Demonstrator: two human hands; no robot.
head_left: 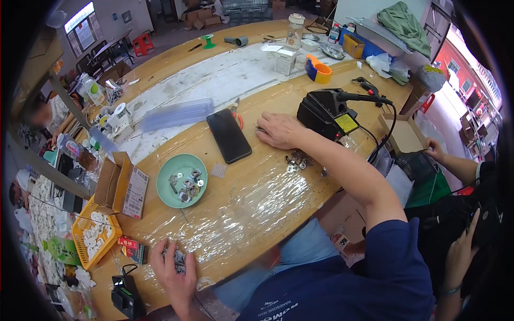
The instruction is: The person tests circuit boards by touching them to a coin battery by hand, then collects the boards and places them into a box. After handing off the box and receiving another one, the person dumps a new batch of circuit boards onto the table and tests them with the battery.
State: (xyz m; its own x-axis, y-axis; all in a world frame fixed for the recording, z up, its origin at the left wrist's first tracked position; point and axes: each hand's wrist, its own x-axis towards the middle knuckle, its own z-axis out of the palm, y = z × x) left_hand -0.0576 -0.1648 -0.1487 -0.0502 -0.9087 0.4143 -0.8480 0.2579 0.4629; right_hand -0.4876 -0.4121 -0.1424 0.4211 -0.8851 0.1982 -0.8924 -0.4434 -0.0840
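My right hand [279, 130] rests on the table left of the black soldering station [326, 112], fingers curled and closed; whatever may be in them is too small to name. Near that forearm lies a heap of small metal parts [297, 160]. At the front left, my left hand [174, 275] is curled over a grey and dark mottled thing [180, 260], partly hidden by the fingers. Between the hands are a black smartphone [229, 136] and a green bowl [182, 181] holding several small metal parts. Orange-handled pliers [237, 115] lie beside the phone.
An open cardboard box [122, 184] and a yellow basket [96, 235] of white pieces stand at left, near a black device [127, 297]. A tape dispenser [318, 70] sits at the back. At right, another person's hand [436, 150] touches a shallow box [402, 134].
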